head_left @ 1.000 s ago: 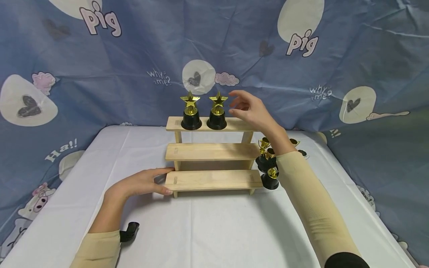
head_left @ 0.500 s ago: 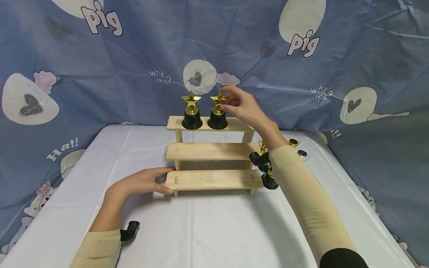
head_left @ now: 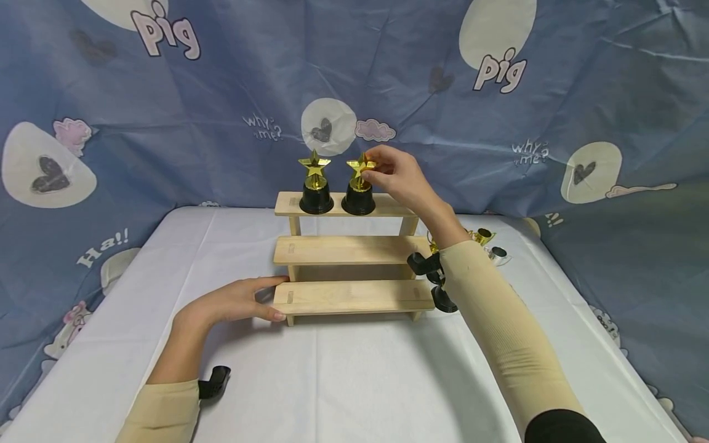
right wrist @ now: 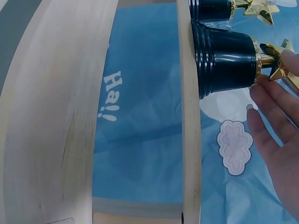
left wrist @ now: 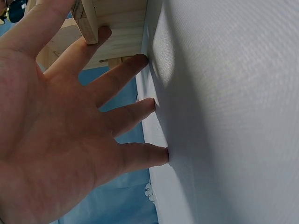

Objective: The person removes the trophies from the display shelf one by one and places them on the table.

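A three-step wooden display shelf stands on the white tablecloth. On its top step, two gold star trophies with black bases stand upright side by side. My right hand pinches the star of the right-hand trophy; in the right wrist view its thumb lies on the star and the trophy's black base sits against the board. The left-hand trophy stands apart from the hand. My left hand rests at the shelf's left end, fingers straight and spread, thumb by the bottom step and index finger against a leg.
Right of the shelf are small cup trophies, including a gold cup and a silver cup; the right sleeve partly hides the group. A blue patterned cloth hangs close behind the shelf.
My right hand has moved left from beside the right-hand star trophy and taken hold of its star. The left hand has stayed at the shelf's left end.
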Demonstrator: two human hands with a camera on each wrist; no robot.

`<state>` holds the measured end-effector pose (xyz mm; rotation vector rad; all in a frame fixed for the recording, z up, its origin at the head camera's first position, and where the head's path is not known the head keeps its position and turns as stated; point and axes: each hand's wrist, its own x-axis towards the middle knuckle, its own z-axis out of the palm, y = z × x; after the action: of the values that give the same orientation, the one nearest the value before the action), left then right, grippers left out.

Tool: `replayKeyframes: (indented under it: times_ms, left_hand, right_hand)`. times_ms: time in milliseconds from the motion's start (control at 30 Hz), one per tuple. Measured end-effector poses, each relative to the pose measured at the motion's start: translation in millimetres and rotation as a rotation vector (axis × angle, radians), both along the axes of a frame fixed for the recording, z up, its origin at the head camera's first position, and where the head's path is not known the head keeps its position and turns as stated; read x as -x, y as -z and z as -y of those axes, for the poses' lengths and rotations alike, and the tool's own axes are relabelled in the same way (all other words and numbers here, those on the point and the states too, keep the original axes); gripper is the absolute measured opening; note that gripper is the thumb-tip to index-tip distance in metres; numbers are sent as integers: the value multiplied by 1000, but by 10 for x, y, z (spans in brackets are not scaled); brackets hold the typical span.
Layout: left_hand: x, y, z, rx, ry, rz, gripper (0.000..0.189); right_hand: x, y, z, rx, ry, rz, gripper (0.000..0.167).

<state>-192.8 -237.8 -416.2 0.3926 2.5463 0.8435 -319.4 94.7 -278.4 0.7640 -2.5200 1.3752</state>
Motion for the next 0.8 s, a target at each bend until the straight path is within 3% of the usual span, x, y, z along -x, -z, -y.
replayKeyframes:
  times_ms: [800]
  left_hand:
    - [16,10,1,-12,3,-1,89]
  right_hand:
    - [-85,53,-95,142,11,-54,34]
